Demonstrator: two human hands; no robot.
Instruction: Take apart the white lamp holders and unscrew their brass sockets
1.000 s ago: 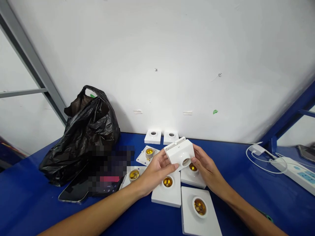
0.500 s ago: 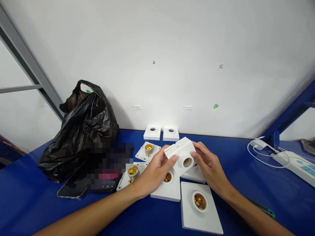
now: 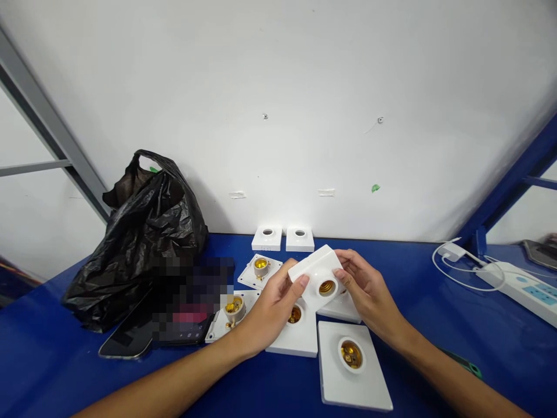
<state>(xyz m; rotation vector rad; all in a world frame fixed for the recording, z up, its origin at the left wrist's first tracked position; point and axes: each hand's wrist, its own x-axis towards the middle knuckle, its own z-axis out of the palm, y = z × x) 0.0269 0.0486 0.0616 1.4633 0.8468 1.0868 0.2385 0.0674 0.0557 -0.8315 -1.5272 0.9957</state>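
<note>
Between my two hands is a white square lamp socket (image 3: 312, 284), tilted, its round brass-lined opening facing me. My left hand (image 3: 278, 299) grips its left side, thumb on the front face. My right hand (image 3: 361, 284) holds the right edge, with the thumb beside the round collar. Just below lie an assembled lamp socket (image 3: 300, 341), another partly covered lamp socket (image 3: 343, 312) and a third lamp socket (image 3: 365, 386) nearest me. Left of them sit two open socket bases (image 3: 261, 273) with bare brass cups. Two white covers (image 3: 266, 241) stand against the wall.
A black plastic bag (image 3: 152, 232) stands at the left, with a dark phone (image 3: 126, 337) and a partly blurred dark device (image 3: 185, 334) before it. At right are a white power strip (image 3: 517, 284) with cables and a green-handled tool (image 3: 470, 367) partly behind my forearm.
The cover of the held lamp socket now sits flush over its base, where a seam gaped along the top edge before. My view has shifted slightly.
</note>
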